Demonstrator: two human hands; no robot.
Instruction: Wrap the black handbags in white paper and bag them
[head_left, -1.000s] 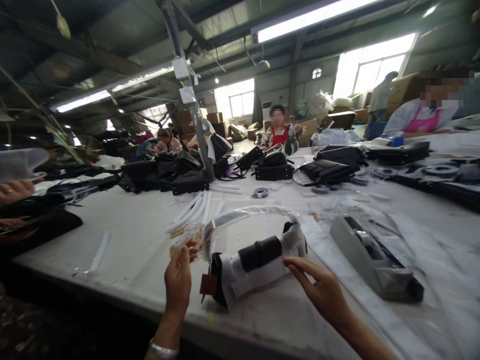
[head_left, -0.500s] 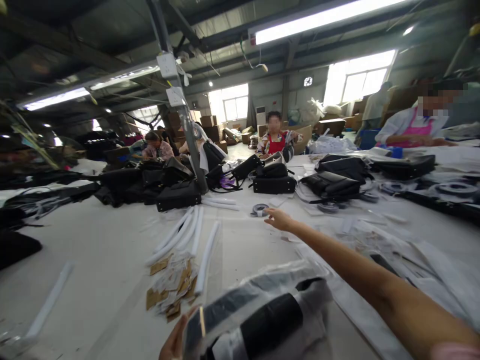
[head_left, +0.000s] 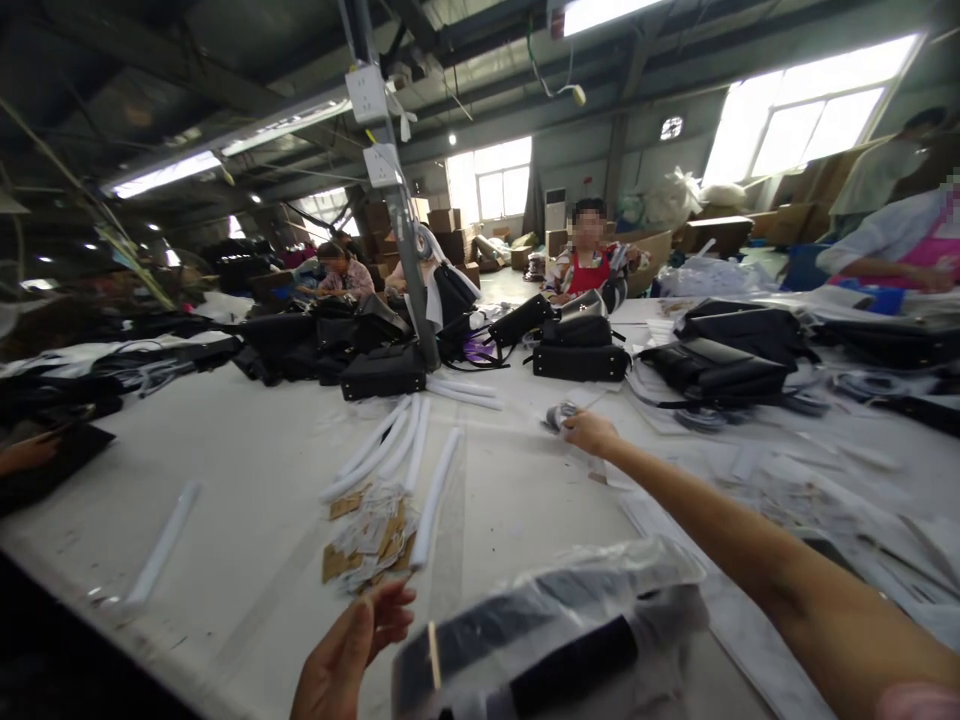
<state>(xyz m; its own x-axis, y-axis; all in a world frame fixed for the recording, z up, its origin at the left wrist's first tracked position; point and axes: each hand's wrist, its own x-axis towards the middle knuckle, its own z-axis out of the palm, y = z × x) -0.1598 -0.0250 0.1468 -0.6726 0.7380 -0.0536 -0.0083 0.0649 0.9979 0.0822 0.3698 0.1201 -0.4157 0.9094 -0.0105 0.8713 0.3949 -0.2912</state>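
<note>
Your right hand point(head_left: 592, 436) is stretched across the white surface point(head_left: 262, 470), its fingers closed on the grey coil point(head_left: 559, 415), well beyond the wrapped bag point(head_left: 574, 665). Your left hand point(head_left: 352, 645) is half open with fingers loosely bent and holds nothing visible, just beside the bag's left end, though you can't tell whether they touch. Ahead of it lie the tags point(head_left: 367, 540) and white tubes point(head_left: 435, 500).
</note>
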